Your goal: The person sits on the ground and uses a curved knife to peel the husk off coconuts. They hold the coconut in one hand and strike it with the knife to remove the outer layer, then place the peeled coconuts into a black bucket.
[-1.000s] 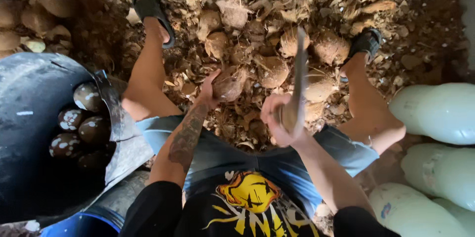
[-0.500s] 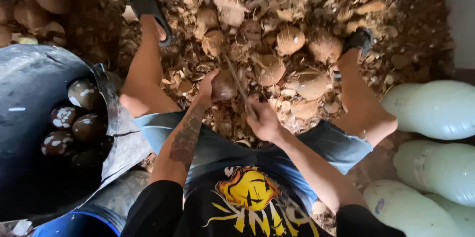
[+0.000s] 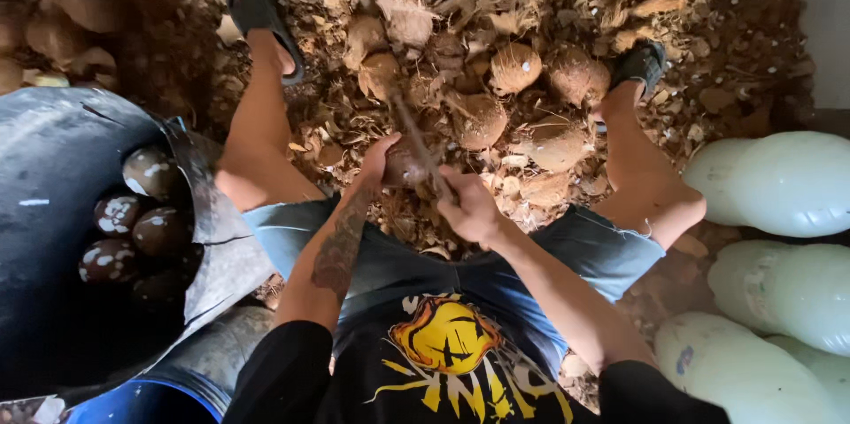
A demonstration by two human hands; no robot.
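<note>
The right hand (image 3: pixel 469 207), gripping a blade (image 3: pixel 414 142) raised 1 second ago, is now chopping into the coconut (image 3: pixel 403 165) that the left hand (image 3: pixel 376 158) is clasping at 9 o'clock.

Brown husked coconut (image 3: pixel 400 165) — blade (image 3: pixel 414 142) striking it.

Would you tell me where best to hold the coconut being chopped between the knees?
Probably the coconut's left flank, from the left hand's side, as now: the blade in the right hand crosses its right side, so fingers there stay off the edge.
</note>
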